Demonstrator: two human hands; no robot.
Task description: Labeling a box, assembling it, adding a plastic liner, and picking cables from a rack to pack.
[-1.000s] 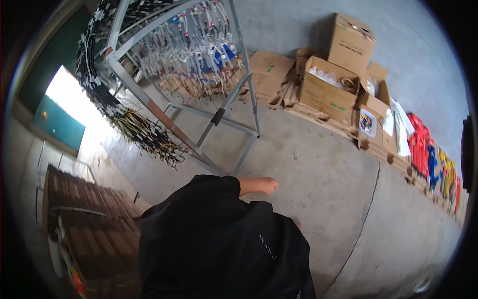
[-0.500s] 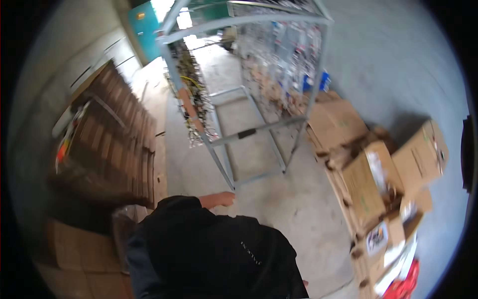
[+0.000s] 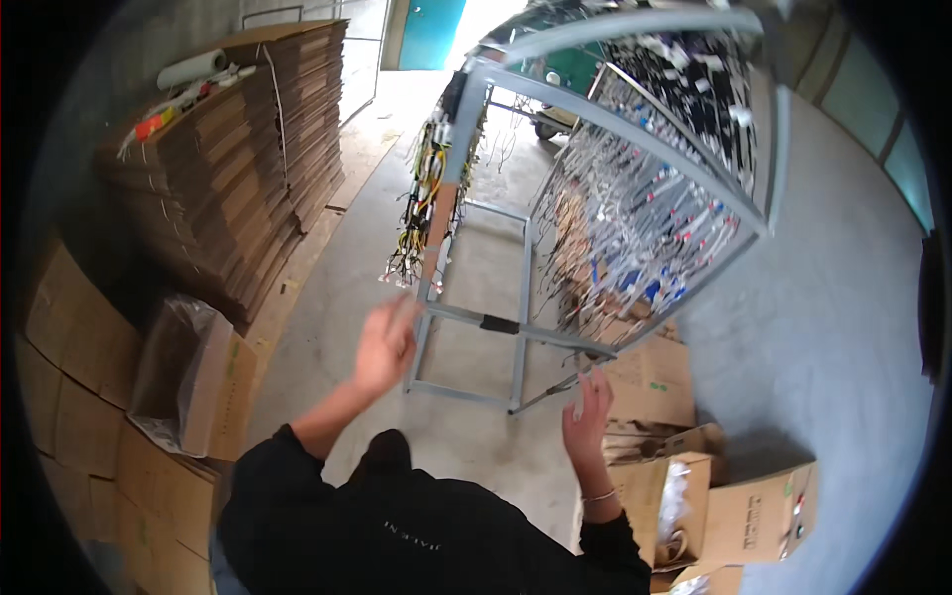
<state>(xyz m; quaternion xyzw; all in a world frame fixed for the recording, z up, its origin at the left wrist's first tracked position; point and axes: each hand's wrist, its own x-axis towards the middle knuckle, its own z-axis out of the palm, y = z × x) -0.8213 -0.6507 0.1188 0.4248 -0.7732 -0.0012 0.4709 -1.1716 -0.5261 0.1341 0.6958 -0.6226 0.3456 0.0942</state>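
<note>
Fingers (image 3: pixel 397 315) of both hands spread, empty, near grey rack (image 3: pixel 516 327); brown cartons (image 3: pixel 650 382) below.

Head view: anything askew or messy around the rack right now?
Yes. The open boxes by the right hand sit at odd angles, flaps splayed, contents poking out. A plastic-lined box near the left hand lies tipped on its side. The rack itself looks upright.

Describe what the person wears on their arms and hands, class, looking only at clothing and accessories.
Both arms come out of a black long-sleeved top with sleeves pushed up, leaving the forearms bare. The left hand is bare, without glove or ring visible. The right hand is also bare, with a thin silver bracelet at its wrist.
</note>
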